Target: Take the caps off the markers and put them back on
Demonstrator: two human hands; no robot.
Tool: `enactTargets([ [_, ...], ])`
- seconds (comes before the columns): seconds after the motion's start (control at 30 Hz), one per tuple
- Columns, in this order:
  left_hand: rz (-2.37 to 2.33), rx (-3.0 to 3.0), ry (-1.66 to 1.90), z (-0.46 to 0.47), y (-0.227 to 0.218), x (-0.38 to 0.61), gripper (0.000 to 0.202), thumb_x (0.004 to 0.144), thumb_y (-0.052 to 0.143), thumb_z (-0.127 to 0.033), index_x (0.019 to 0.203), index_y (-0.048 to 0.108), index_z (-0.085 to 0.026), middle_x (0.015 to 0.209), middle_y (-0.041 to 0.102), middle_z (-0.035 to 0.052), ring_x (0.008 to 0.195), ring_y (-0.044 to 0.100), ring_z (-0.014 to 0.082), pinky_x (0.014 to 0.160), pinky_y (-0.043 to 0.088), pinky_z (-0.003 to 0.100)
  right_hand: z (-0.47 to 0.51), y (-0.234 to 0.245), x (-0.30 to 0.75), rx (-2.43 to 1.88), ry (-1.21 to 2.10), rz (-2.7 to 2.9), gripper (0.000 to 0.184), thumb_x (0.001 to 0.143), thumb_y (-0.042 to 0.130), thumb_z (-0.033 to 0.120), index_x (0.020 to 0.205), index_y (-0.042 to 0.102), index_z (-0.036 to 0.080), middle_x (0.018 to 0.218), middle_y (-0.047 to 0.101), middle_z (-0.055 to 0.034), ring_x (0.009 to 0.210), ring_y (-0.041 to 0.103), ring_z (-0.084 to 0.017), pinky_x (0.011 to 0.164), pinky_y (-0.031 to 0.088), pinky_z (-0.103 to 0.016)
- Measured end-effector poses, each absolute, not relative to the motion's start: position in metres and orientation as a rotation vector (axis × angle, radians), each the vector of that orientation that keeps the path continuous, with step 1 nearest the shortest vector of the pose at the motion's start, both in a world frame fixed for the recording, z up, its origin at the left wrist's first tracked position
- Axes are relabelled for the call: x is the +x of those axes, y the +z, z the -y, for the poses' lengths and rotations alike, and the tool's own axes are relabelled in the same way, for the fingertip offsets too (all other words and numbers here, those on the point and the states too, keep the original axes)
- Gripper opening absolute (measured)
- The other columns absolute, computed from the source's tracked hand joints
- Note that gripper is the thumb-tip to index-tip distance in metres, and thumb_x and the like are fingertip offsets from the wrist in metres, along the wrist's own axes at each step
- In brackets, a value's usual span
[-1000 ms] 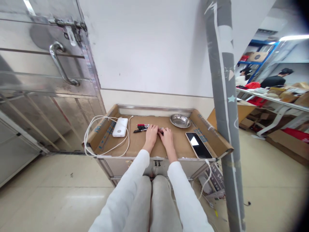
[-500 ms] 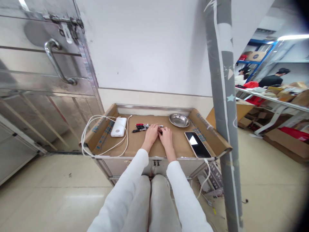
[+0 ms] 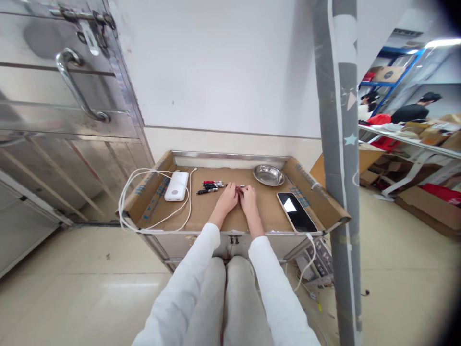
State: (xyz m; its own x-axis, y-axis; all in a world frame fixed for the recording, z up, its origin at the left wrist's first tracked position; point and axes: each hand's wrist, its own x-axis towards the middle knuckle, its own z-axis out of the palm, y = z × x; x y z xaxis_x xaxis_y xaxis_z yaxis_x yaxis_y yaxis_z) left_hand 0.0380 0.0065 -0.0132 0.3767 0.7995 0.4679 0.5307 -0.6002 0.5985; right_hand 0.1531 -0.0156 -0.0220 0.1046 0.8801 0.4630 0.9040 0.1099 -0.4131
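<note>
My left hand [image 3: 229, 197] and my right hand [image 3: 248, 199] are close together over the middle of the cardboard-lined tabletop [image 3: 205, 216]. The fingers of both are closed around a pen [image 3: 242, 186], whose pale end shows just above the fingertips; most of it is hidden by the hands. Just left of my left hand lie several pens [image 3: 208, 191], black ones with a red one [image 3: 208, 182] at the back. To the right, beyond my right hand, sits a shiny round metal dish [image 3: 268, 176].
A white power bank [image 3: 176, 187] with a looped white cable [image 3: 124, 206] lies at the left. At the right is a phone [image 3: 297, 213] with a cable plugged in. Cardboard walls edge the top; a grey wrapped pole [image 3: 340, 192] stands right. Two people are in the far background.
The camera view has shifted slightly. My hands have moved a little apart from the loose pens, showing more of them, and stay closed at the same pen.
</note>
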Motion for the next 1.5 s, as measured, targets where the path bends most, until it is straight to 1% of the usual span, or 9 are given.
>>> enactTargets([
  [0.13,-1.153,2.253,1.112,-0.006,-0.014,0.038,0.023,0.08,0.036,-0.003,0.097,0.048,-0.015,0.104,0.055,0.0118,0.1,0.055,0.019,0.092,0.046,0.036,0.017,-0.019,0.152,-1.761,-0.063,1.791,0.034,0.089,0.037,0.016,0.106,0.067,0.018,0.097,0.059,-0.011,0.089,0.048,-0.021,0.08,0.037,-0.031],
  [0.3,-1.192,2.209,1.155,-0.002,-0.016,0.036,0.028,0.077,0.037,-0.002,0.101,0.044,-0.015,0.102,0.054,0.0115,0.1,0.054,0.019,0.091,0.046,0.037,0.017,-0.017,0.15,-1.725,0.009,1.872,0.037,0.088,0.039,0.013,0.118,0.059,0.019,0.108,0.059,-0.0106,0.097,0.049,-0.022,0.084,0.036,-0.032],
  [0.47,-1.209,2.289,1.134,0.004,-0.015,0.034,0.029,0.075,0.037,-0.001,0.1,0.044,-0.015,0.102,0.055,0.0123,0.105,0.052,0.0207,0.095,0.043,0.039,0.018,-0.018,0.149,-1.69,0.051,1.871,0.033,0.087,0.041,0.014,0.114,0.059,0.02,0.109,0.061,-0.0096,0.1,0.05,-0.022,0.086,0.036,-0.032],
  [0.63,-1.173,2.28,1.158,0.001,-0.017,0.033,0.027,0.078,0.037,-0.001,0.1,0.044,-0.015,0.102,0.055,0.0123,0.102,0.052,0.0199,0.094,0.043,0.038,0.021,-0.016,0.148,-1.691,0.057,1.842,0.031,0.087,0.039,0.015,0.109,0.06,0.019,0.107,0.061,-0.0096,0.1,0.05,-0.023,0.088,0.036,-0.034],
  [0.83,-1.172,2.296,1.111,-0.006,-0.025,0.031,0.022,0.077,0.041,-0.002,0.093,0.048,-0.016,0.098,0.054,0.0102,0.097,0.051,0.02,0.09,0.045,0.037,0.024,-0.013,0.147,-1.711,0.008,1.779,0.038,0.076,0.043,0.008,0.109,0.058,0.018,0.107,0.058,-0.01,0.1,0.049,-0.023,0.089,0.037,-0.033],
  [1.0,-1.215,2.364,1.054,-0.011,-0.029,0.033,0.016,0.082,0.04,-0.004,0.088,0.05,-0.016,0.094,0.054,0.0081,0.094,0.051,0.0194,0.089,0.045,0.038,0.024,-0.015,0.147,-1.683,0.021,1.784,0.042,0.071,0.042,0.003,0.108,0.059,0.015,0.105,0.057,-0.0111,0.1,0.049,-0.023,0.091,0.038,-0.034],
  [1.17,-1.319,2.395,1.069,-0.013,-0.03,0.036,0.016,0.087,0.037,-0.006,0.09,0.05,-0.015,0.094,0.053,0.0076,0.094,0.051,0.0186,0.089,0.045,0.038,0.02,-0.02,0.149,-1.558,0.047,1.715,0.042,0.075,0.036,0.002,0.109,0.057,0.014,0.106,0.056,-0.0119,0.099,0.051,-0.02,0.091,0.042,-0.033],
  [1.33,-1.495,2.437,1.089,-0.01,-0.028,0.036,0.02,0.086,0.034,-0.002,0.091,0.05,-0.014,0.094,0.054,0.0089,0.096,0.052,0.0206,0.091,0.043,0.042,0.019,-0.022,0.149,-1.533,0.055,1.709,0.037,0.08,0.036,0.005,0.109,0.056,0.014,0.108,0.054,-0.0115,0.097,0.054,-0.018,0.089,0.044,-0.031],
  [1.5,-1.602,2.447,1.086,-0.002,-0.022,0.036,0.027,0.084,0.03,0.002,0.093,0.051,-0.012,0.095,0.054,0.0114,0.099,0.052,0.023,0.094,0.042,0.044,0.024,-0.016,0.146,-1.536,0.049,1.669,0.028,0.085,0.035,0.01,0.102,0.057,0.015,0.106,0.053,-0.0115,0.093,0.055,-0.017,0.085,0.044,-0.029],
])
